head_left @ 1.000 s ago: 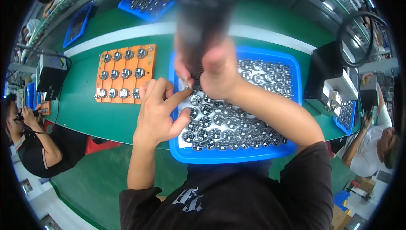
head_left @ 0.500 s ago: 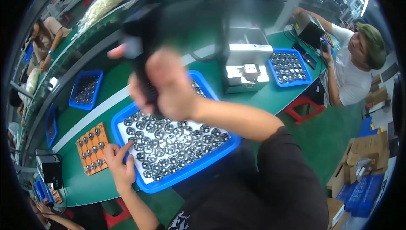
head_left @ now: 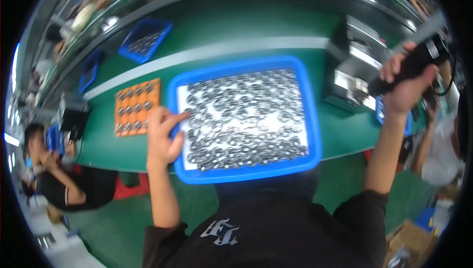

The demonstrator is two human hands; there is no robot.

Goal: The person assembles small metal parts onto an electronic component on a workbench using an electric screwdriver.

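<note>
blurring together, small parts crowd the blue tray.

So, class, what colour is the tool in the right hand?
The tool is mostly black, shown best in the head view.

Light: med.-bright, cool; vert. white glare streak at L rim; green bench dimmer at rear. Highlights: blown patch amid small round metal parts, ctr. Blur: horiz. motion smear, parts worst; bkgd. soft; shirt print crisper. Distortion: fisheye, pale bench strip bowed; corners blk.
</note>
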